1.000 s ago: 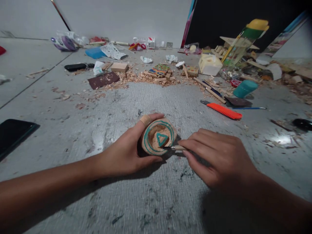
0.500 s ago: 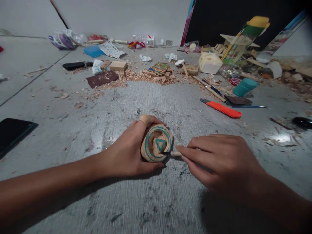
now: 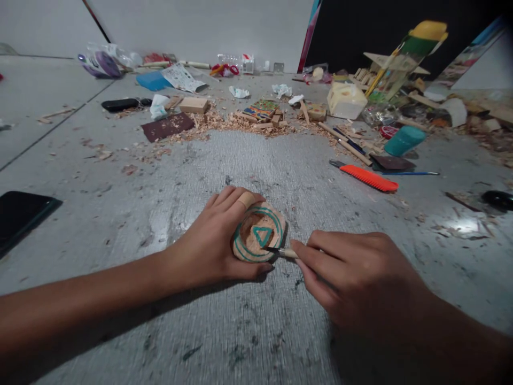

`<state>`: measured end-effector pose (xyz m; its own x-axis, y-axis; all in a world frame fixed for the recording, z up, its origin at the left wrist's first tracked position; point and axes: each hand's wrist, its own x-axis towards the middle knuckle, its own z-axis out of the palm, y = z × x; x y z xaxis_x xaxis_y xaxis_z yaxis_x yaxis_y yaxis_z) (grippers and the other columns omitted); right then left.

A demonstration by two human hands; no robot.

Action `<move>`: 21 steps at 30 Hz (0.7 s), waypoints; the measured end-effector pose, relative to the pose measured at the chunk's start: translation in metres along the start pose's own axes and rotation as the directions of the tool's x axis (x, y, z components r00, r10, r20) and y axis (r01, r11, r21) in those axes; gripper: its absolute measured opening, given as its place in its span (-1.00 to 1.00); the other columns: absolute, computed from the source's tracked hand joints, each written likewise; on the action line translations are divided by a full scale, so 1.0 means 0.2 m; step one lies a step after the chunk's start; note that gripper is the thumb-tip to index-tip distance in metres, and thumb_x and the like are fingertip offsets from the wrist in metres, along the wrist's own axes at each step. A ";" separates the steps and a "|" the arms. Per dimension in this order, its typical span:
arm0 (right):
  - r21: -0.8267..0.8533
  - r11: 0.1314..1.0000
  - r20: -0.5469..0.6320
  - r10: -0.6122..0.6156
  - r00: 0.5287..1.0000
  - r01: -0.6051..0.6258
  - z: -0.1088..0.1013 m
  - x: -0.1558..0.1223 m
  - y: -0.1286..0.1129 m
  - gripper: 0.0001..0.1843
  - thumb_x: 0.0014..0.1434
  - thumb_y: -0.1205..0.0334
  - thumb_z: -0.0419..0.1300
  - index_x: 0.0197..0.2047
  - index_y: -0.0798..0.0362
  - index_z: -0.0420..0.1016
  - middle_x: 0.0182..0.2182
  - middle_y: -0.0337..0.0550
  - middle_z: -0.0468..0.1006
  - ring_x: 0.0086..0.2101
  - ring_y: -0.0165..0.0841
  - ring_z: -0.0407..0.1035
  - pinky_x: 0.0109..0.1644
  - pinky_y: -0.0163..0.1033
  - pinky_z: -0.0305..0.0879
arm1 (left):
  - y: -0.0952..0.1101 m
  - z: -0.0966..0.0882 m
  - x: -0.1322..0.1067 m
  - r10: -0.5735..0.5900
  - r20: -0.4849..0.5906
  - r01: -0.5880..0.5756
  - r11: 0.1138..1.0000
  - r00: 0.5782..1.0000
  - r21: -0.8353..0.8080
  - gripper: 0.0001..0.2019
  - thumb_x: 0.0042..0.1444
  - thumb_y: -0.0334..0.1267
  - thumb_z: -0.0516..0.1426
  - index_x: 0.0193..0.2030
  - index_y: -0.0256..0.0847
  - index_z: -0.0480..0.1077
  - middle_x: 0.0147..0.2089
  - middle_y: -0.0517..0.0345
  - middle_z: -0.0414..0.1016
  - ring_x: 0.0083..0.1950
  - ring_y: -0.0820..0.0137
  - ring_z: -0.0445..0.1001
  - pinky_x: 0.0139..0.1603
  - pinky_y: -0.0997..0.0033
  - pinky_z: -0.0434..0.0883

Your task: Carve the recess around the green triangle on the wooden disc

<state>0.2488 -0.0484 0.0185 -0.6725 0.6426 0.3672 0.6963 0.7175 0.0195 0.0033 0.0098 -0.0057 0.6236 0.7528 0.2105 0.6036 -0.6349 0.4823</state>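
My left hand (image 3: 218,235) grips a round wooden piece (image 3: 279,220) from its left side, fingers behind it and thumb along its near edge. Green rings run round the piece's rim, and a green triangle marks the raised middle of its carved hollow. A tan bandage (image 3: 246,200) wraps one finger. From the right, my right hand (image 3: 344,267) pinches the pale handle of a small carving knife (image 3: 286,252). The knife's dark tip touches or hovers just over the hollow, below the triangle; contact is hard to tell.
An orange-handled cutter (image 3: 368,178) lies right of centre. At the left edge rests a dark phone (image 3: 24,216). Wood shavings (image 3: 224,126), a brown sandpaper sheet (image 3: 168,126), a wood block (image 3: 194,105) and a teal cylinder (image 3: 404,140) are farther back, near a clear bottle (image 3: 395,69).
The wooden piece has turned slightly and tilted in my left hand, whose fingers have shifted round it. My right hand has moved slightly down, with the knife now angled more.
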 end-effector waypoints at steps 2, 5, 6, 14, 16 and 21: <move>-0.029 1.000 0.008 0.012 1.000 -0.012 0.01 -0.01 -0.01 -0.75 0.35 0.36 0.10 -0.10 0.08 0.63 -0.45 -0.28 0.50 -0.51 -0.39 0.32 -0.48 -0.11 0.03 | 0.00 0.00 0.00 0.004 -0.006 -0.004 1.000 1.000 0.020 -0.20 -0.11 0.14 0.41 0.18 -0.14 0.21 0.12 -0.02 0.38 0.14 0.06 0.31 0.10 0.03 0.32; -0.057 0.998 -0.013 0.015 1.000 -0.016 0.02 -0.02 -0.03 -0.74 0.36 0.37 0.07 -0.11 0.08 0.62 -0.49 -0.28 0.45 -0.52 -0.39 0.30 -0.48 -0.11 0.02 | 0.00 0.00 0.00 0.005 -0.004 -0.005 0.999 1.000 0.040 -0.20 -0.11 0.16 0.41 0.18 -0.13 0.20 0.12 -0.02 0.38 0.14 0.07 0.31 0.11 0.02 0.31; -0.056 0.998 -0.017 0.015 1.000 -0.016 0.03 -0.03 -0.03 -0.74 0.36 0.38 0.07 -0.10 0.09 0.61 -0.48 -0.27 0.45 -0.51 -0.38 0.30 -0.48 -0.10 0.02 | 0.00 0.00 0.00 0.004 -0.006 -0.004 0.999 1.000 0.044 -0.20 -0.10 0.16 0.40 0.18 -0.13 0.20 0.12 -0.02 0.38 0.14 0.06 0.31 0.11 0.02 0.31; 0.026 0.999 -0.040 0.040 0.998 -0.039 0.06 -0.02 -0.02 -0.76 0.37 0.38 0.11 -0.04 0.14 0.61 -0.39 -0.23 0.55 -0.44 -0.40 0.40 -0.46 -0.12 0.11 | -0.02 -0.01 -0.01 -0.021 -0.018 0.022 0.997 1.000 0.067 -0.20 -0.07 0.21 0.38 0.19 -0.12 0.21 0.13 -0.01 0.40 0.16 0.03 0.30 0.11 0.02 0.30; 0.054 0.998 -0.060 0.039 0.997 -0.036 0.07 -0.02 -0.02 -0.77 0.37 0.38 0.12 -0.02 0.15 0.60 -0.37 -0.21 0.57 -0.42 -0.40 0.41 -0.44 -0.14 0.14 | -0.01 -0.01 -0.01 -0.047 -0.009 0.047 0.996 0.999 0.072 -0.22 -0.08 0.26 0.37 0.14 -0.13 0.24 0.10 -0.01 0.40 0.13 0.03 0.31 0.08 0.02 0.29; 0.146 0.987 -0.089 0.085 0.992 -0.071 0.06 -0.02 0.03 -0.82 0.29 0.39 0.19 -0.11 0.12 0.63 -0.44 -0.25 0.53 -0.48 -0.44 0.37 -0.44 -0.21 0.14 | -0.01 -0.01 -0.01 -0.052 -0.009 0.053 0.995 0.999 0.087 -0.22 -0.08 0.27 0.36 0.12 -0.16 0.22 0.09 -0.03 0.39 0.12 0.02 0.30 0.07 0.03 0.26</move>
<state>0.2525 -0.0436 0.0064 -0.5863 0.6746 0.4484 0.6983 0.7015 -0.1423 -0.0003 0.0096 -0.0061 0.5867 0.7865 0.1929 0.6766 -0.6070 0.4168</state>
